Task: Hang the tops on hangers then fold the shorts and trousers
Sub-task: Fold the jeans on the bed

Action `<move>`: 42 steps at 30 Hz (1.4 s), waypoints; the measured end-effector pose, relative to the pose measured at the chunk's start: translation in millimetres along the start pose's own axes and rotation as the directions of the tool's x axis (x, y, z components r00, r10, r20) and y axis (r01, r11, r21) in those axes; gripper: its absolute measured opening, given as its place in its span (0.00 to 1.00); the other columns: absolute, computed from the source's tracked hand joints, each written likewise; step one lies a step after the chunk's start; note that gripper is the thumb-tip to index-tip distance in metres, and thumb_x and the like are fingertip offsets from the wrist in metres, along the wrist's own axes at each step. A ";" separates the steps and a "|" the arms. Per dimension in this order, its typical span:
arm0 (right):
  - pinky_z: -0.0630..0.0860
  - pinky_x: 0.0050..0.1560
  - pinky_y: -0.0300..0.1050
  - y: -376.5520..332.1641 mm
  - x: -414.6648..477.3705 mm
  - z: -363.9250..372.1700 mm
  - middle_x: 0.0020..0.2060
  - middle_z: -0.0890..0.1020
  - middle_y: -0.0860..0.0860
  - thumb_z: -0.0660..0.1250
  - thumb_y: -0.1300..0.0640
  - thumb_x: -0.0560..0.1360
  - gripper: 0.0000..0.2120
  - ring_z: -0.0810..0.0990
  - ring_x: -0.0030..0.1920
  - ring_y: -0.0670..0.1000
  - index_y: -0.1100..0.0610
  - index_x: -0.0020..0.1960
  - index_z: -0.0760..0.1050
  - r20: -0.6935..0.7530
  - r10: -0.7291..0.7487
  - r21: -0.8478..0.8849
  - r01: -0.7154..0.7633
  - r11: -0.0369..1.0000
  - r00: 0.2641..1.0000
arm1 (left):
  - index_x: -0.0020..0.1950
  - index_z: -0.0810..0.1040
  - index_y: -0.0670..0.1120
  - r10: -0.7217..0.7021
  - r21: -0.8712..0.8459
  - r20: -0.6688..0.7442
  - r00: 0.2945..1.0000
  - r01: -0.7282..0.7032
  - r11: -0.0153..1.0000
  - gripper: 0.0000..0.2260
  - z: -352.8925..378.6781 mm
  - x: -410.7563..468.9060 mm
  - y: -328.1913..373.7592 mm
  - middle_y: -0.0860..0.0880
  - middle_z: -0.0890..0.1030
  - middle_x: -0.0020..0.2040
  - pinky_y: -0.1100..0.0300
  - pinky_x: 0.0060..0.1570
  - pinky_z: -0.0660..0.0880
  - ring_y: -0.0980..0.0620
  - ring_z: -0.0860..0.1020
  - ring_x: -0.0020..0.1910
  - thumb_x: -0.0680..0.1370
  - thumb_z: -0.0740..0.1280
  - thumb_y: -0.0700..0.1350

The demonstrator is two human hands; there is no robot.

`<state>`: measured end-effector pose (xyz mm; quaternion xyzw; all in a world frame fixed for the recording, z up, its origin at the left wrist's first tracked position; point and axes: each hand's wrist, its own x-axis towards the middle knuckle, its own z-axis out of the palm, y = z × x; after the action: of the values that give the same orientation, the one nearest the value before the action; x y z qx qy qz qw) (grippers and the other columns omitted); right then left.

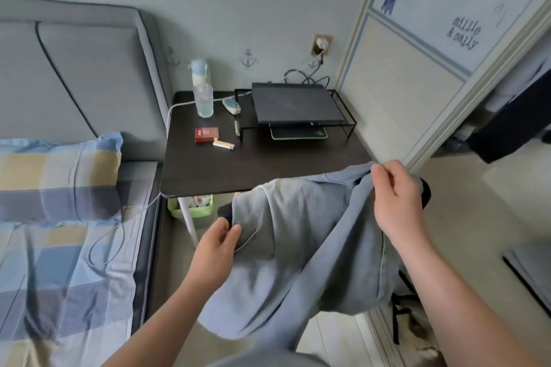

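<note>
Over at the far left, bed with blue, yellow and grey checked bedding (59, 271) and a matching pillow (59, 176), backed by a grey padded headboard (77, 68). Next along, dark wooden side table (238, 168) carrying a clear plastic water bottle with a pale blue cap (203, 92), a small red box (206, 135), a cream lighter (223, 144) and a black wire stand with a closed black laptop on top (295, 104); green plastic bin (190, 208) tucked underneath. Then the bit that matters: pale blue soft knit top (298, 247), up in the air just in front of the table's near edge, draped between both hands. Left hand (214, 247) lower down, pinching the cloth's left edge between thumb and fingertips. Right hand (396, 197) higher, fingers curled round a bunch of fabric at the top edge, decent grip. Dark tips (426, 194) poking out beside each hand, probably ends of a black hanger inside, but can't say for sure. Looks light and floppy, zero stiffness, not slippery, nothing to break, bound to sag wherever unsupported. Best taken at the shoulder seams or neckline rather than the hem, to keep it spread out. Far right, pale sliding wardrobe door with a blue cartoon print (417, 68).
</note>
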<state>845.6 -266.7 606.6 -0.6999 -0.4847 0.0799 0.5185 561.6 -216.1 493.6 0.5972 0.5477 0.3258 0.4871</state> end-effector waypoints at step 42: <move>0.67 0.38 0.42 -38.3 37.7 -5.9 0.28 0.72 0.40 0.60 0.54 0.83 0.16 0.69 0.33 0.42 0.53 0.37 0.70 0.041 0.048 0.182 -0.054 0.982 0.998 | 0.39 0.69 0.41 -0.027 -0.192 -0.118 0.993 0.004 0.981 0.17 40.7 10.1 39.9 0.51 0.71 0.33 0.55 0.41 0.69 0.55 0.70 0.35 0.83 0.63 0.50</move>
<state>846.0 -242.2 654.7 -0.6598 -0.4666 0.1503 0.5696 614.5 -212.5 516.8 0.5225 0.5468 0.4086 0.5109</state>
